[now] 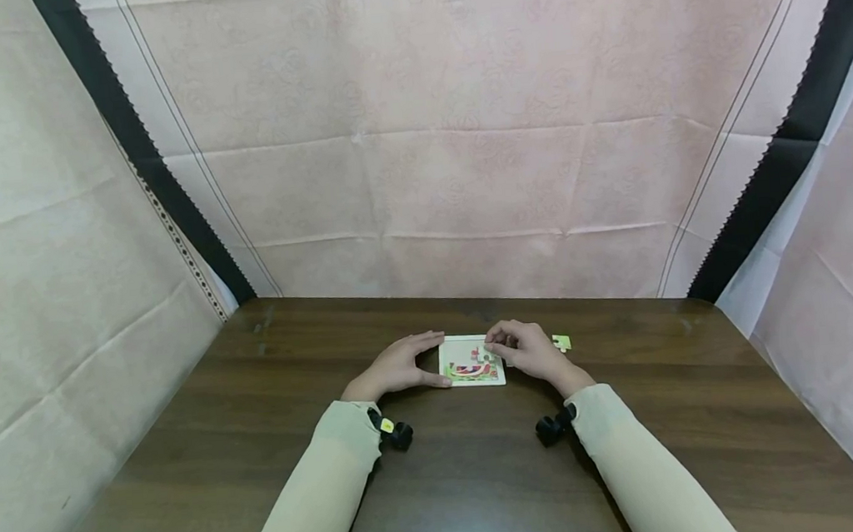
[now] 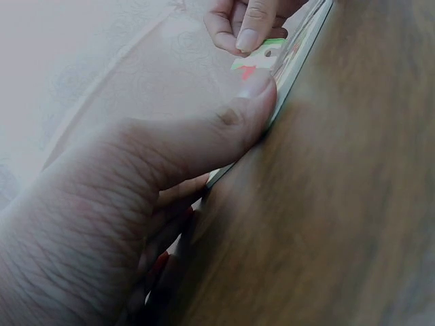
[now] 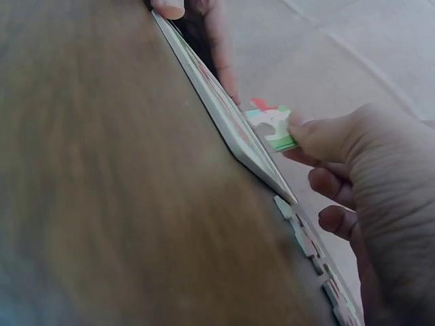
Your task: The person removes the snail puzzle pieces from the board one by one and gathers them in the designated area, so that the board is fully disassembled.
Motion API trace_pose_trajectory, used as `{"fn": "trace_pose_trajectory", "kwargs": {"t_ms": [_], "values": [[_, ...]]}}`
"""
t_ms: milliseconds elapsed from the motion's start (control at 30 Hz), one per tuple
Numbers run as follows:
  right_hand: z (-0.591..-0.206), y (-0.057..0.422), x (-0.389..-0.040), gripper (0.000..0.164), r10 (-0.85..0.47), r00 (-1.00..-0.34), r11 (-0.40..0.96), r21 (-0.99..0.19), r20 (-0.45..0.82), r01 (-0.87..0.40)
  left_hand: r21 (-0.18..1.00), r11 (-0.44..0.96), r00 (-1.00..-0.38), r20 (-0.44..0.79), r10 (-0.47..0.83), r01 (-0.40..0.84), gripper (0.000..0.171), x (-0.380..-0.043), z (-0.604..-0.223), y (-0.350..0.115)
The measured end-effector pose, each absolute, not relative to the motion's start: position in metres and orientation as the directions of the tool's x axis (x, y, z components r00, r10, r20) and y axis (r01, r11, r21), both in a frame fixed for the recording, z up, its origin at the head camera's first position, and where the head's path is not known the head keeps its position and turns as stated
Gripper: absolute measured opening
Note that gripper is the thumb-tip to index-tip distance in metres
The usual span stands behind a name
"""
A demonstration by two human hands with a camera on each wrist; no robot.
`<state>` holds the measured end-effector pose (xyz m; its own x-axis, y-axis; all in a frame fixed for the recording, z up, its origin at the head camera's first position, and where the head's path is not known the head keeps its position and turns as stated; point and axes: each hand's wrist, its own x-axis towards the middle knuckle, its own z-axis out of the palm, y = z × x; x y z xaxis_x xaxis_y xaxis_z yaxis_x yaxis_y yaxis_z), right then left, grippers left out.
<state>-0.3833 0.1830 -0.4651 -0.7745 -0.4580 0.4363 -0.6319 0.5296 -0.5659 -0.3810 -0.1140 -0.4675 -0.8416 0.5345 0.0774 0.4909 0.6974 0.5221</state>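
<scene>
A white-framed jigsaw puzzle board (image 1: 473, 382), printed with a watermelon slice, lies flat on the brown table. My left hand (image 1: 398, 365) spans its left side, thumb on the near left corner and straight fingers at the far left corner. My right hand (image 1: 529, 351) pinches a jigsaw piece (image 3: 272, 129) between thumb and fingers, low over the right part of the board. This piece is whitish with green and red print, and its knob and notch show in the right wrist view. The hand hides part of the board's right side.
Several loose jigsaw pieces (image 3: 309, 244) lie on the table along the board's right side, partly under my right hand. A green one (image 1: 561, 342) shows beyond that hand. The wooden table (image 1: 458, 481) meets pale fabric walls (image 1: 464, 171) at the back and sides.
</scene>
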Motion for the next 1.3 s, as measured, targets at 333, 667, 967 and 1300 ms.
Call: {"fn": "trace_pose_trajectory", "kwargs": {"t_ms": [333, 667, 967, 1300], "values": [[-0.467, 0.187, -0.386, 0.004, -0.416, -0.791, 0.537, -0.580, 0.450, -0.612, 0.511, 0.697, -0.838, 0.090, 0.539, 0.503, 0.100, -0.383, -0.469, -0.115], [-0.468, 0.194, -0.387, 0.004, -0.356, -0.813, 0.547, -0.603, 0.460, -0.581, 0.506, 0.697, -0.833, 0.083, 0.547, 0.508, 0.099, -0.382, -0.467, -0.115], [-0.465, 0.205, -0.387, 0.004, -0.324, -0.828, 0.525, -0.642, 0.457, -0.559, 0.509, 0.695, -0.835, 0.094, 0.542, 0.509, 0.099, -0.383, -0.468, -0.116], [-0.466, 0.241, -0.381, 0.004, -0.282, -0.838, 0.550, -0.637, 0.467, -0.540, 0.500, 0.695, -0.830, 0.094, 0.550, 0.516, 0.100, -0.383, -0.469, -0.115]]}}
